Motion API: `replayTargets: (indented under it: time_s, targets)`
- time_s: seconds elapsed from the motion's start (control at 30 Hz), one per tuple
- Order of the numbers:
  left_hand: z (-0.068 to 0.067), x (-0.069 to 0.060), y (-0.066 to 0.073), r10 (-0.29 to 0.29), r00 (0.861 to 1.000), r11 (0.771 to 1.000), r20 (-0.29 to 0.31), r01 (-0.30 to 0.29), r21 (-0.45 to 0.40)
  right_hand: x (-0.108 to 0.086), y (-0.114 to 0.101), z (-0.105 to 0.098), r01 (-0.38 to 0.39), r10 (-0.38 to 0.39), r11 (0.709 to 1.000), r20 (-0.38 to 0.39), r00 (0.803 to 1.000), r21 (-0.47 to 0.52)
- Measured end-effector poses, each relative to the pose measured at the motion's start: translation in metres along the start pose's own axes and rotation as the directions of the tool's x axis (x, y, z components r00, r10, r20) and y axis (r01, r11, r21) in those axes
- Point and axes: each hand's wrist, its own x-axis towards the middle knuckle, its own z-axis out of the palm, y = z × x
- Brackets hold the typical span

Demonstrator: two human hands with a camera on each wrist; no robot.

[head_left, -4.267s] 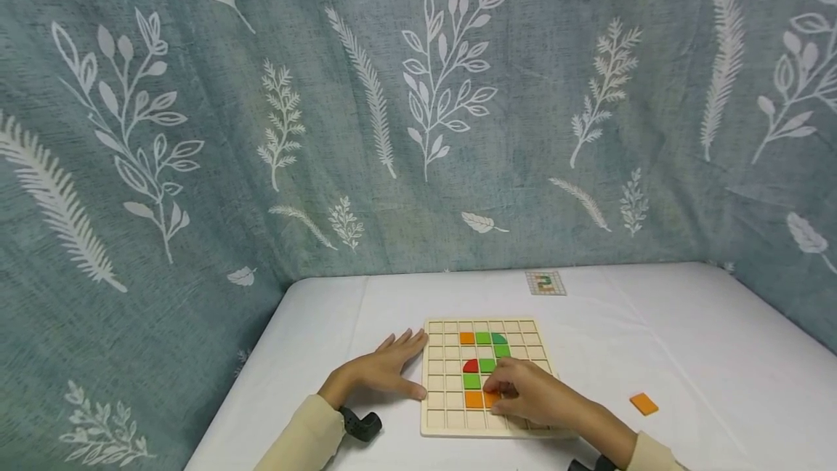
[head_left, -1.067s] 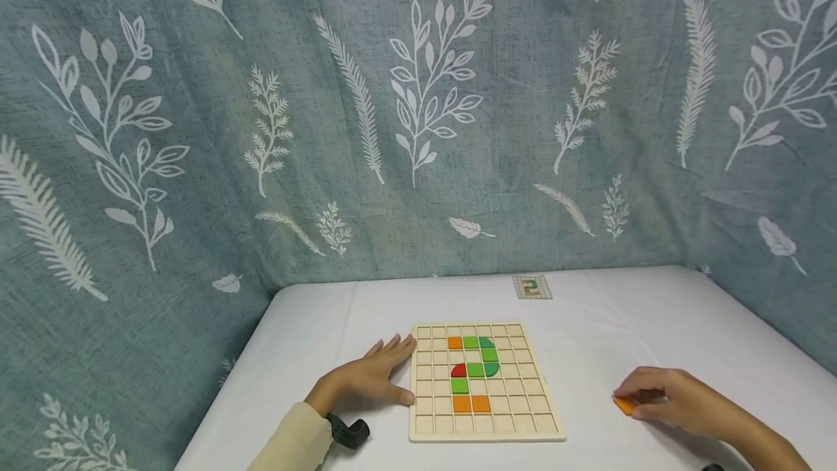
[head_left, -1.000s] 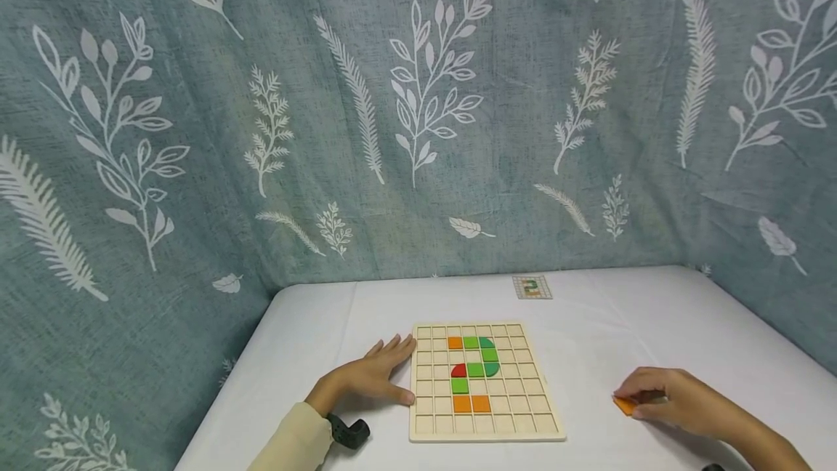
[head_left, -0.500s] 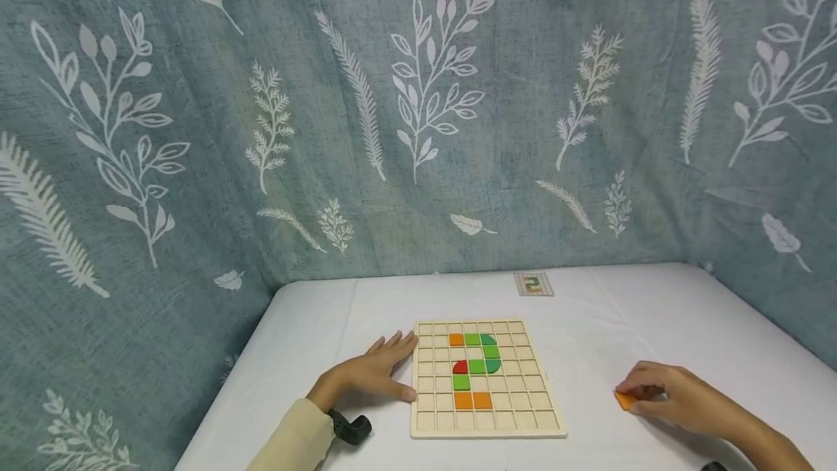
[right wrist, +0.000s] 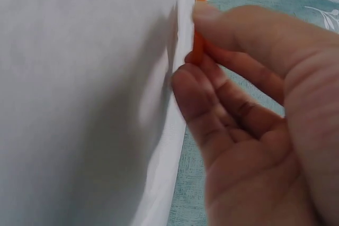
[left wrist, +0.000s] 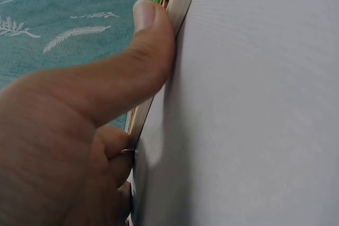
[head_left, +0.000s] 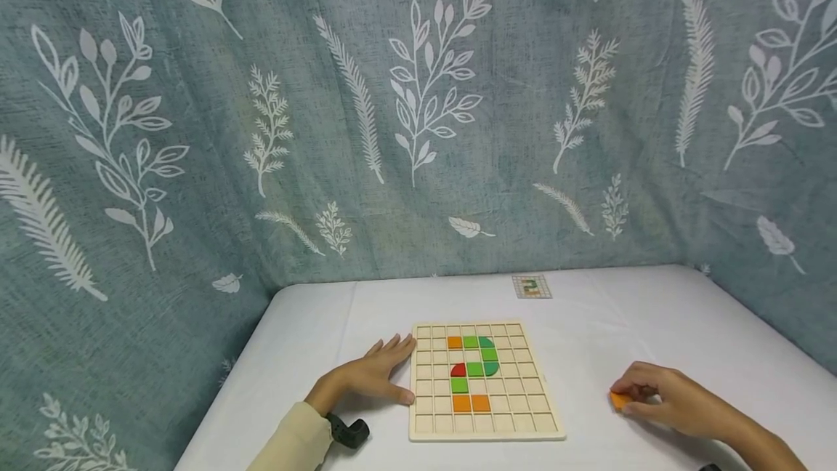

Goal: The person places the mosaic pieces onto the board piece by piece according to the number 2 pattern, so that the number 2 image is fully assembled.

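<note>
My right hand pinches an orange square tile between thumb and fingers, at the right of the table. In the right wrist view only the edge of that orange tile shows between the fingers. My left hand lies with fingers spread, its thumb and fingertips touching the left edge of a wooden grid board. On the board sit orange, green and red tiles, some square and some quarter-round, in a shape like a 2. The left wrist view has the left thumb against the board's side.
A small pattern card showing a similar shape lies behind the board, near the table's back edge. White cloth covers the table. A blue-green curtain with white leaf prints hangs behind and to the left.
Since the oldest frame my right hand has left the board, where a dark green quarter-round tile now shows, and has taken the orange tile at the right. Lately it has shifted slightly left.
</note>
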Motion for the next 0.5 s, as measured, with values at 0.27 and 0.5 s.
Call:
replayTargets:
  time_s: [0.27, 0.5]
  targets:
    - [-0.001, 0.0, -0.001, -0.002, 1.0, 1.0, 0.001, 0.002, 0.01, 0.005, -0.005, -0.001, 0.027, -0.027, 1.0, 0.001, 1.0, 0.01]
    - [0.001, 0.001, -0.003, -0.004, 1.0, 1.0, 0.001, 0.004, 0.023, 0.01, -0.014, -0.002, 0.031, -0.031, 0.999, -0.004, 1.0, -0.034]
